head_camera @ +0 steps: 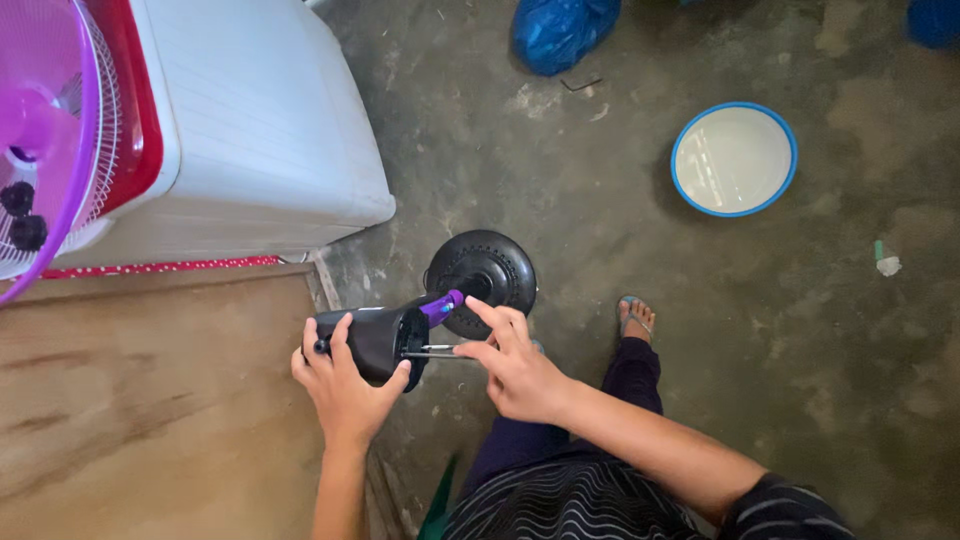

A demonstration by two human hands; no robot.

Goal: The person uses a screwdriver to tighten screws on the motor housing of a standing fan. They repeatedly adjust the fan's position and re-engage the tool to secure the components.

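Motor housing [372, 342] lying level, shaft [440, 351] pointing right; left hand [340, 385] gripping housing, right hand [512, 365] pinching shaft

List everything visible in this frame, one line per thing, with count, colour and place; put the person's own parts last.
fan motor housing: 1, black, centre, gripped from below by the left hand
purple neck piece: 1, purple, on the housing's upper right
metal shaft: 1, silver, sticking out of the housing to the right
round fan base: 1, black, on the floor behind the housing
fan grille: 1, purple and white, top left
white appliance: 1, white with red trim, upper left
wooden surface: 1, brown, lower left
basin: 1, white with blue rim, upper right floor
plastic bag: 1, blue, top centre
concrete floor: grey
foot in sandal: 1, right of centre
left hand: holds the housing
right hand: fingers at the shaft
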